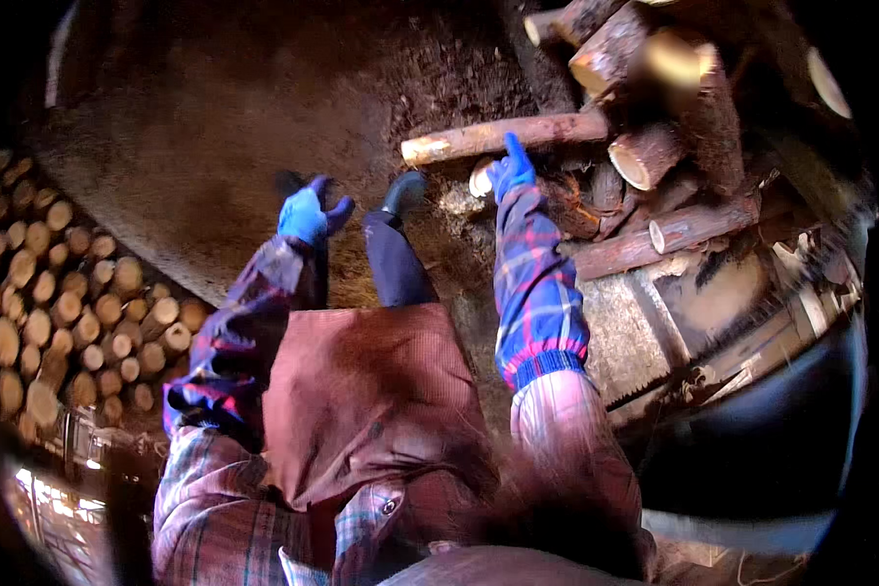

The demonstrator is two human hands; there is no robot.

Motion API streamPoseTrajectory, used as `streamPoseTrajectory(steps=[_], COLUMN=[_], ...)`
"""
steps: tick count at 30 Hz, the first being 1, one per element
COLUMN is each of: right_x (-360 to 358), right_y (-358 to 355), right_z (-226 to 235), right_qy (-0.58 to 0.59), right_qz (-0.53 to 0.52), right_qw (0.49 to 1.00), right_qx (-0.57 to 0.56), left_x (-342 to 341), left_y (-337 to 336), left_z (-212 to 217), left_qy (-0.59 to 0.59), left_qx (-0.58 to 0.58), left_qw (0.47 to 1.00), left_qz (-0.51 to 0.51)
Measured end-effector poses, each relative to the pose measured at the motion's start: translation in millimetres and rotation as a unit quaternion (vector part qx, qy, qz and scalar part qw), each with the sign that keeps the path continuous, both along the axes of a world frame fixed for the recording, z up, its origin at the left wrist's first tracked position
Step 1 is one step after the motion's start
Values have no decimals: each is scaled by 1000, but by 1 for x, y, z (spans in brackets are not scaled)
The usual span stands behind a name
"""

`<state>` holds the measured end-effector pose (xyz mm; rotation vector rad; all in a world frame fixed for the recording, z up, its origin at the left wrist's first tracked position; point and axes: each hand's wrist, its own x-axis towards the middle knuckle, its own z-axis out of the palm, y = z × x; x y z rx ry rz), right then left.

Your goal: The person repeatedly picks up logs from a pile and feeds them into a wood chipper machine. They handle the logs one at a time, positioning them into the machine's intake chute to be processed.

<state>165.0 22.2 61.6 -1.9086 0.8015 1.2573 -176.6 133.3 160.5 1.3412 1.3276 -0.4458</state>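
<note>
By the heaped logs [647,156], my right hand [513,171] is at the long log [479,137]; I can't tell if it grips. My left hand [309,211] is open. Two spread hands would steady it best.

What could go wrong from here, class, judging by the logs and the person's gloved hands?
1. The right hand is at the long log; if that log rolled, its fingers might get pinched.
2. The jumbled pile has logs lying at different angles, so disturbing one could make others slide.
3. A dark boot is near the long log's left end and might be struck if it dropped.
</note>
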Motion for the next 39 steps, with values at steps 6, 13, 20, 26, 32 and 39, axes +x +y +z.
streamPoseTrajectory(steps=[6,13,20,26,32,39], right_x=[122,6,191,220,208,218], right_y=[-28,-16,43,36,51,46], right_z=[-122,-88,-89,-132,-133,-154], right_qy=[-134,-98,-556,-351,-305,-283], right_qz=[-14,221,602,683,680,626], right_qw=[986,957,571,630,664,727], right_qx=[102,158,45,-112,-51,24], left_x=[148,179,-23,2,92,136], left_y=[-15,-15,21,3,-52,-43], left_z=[-164,-217,-212,-206,-210,-190], left_qy=[-206,-272,-155,-128,-145,-171], left_qx=[81,17,102,30,-5,-47], left_qw=[963,957,970,950,891,856], left_qz=[-155,-102,154,285,431,485])
